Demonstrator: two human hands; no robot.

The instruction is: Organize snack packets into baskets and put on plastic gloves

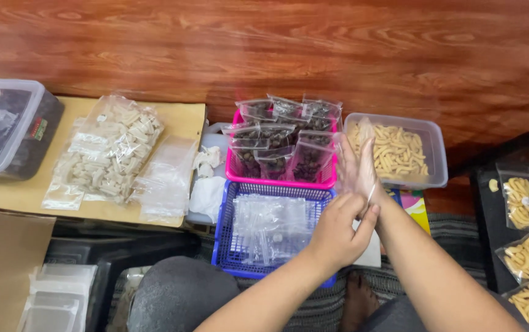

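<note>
My right hand [355,165] is raised with flat, straight fingers inside a thin clear plastic glove [363,132]. My left hand [340,232] pinches the glove's cuff at my right wrist. Both hands hover over the right end of a blue basket [222,237] holding empty clear zip bags [268,226]. Behind it a pink basket [235,174] holds several small bags of dark pieces [276,141]. A clear tub [434,150] of yellow finger-shaped snacks [399,152] stands just beyond my right hand.
A big bag of pale snack sticks [110,150] and loose clear bags [167,178] lie on a tan board at left. A dark scale under a clear lid [12,126] sits far left. Filled bags of yellow snacks [525,246] lie at right. My knee [178,295] is below.
</note>
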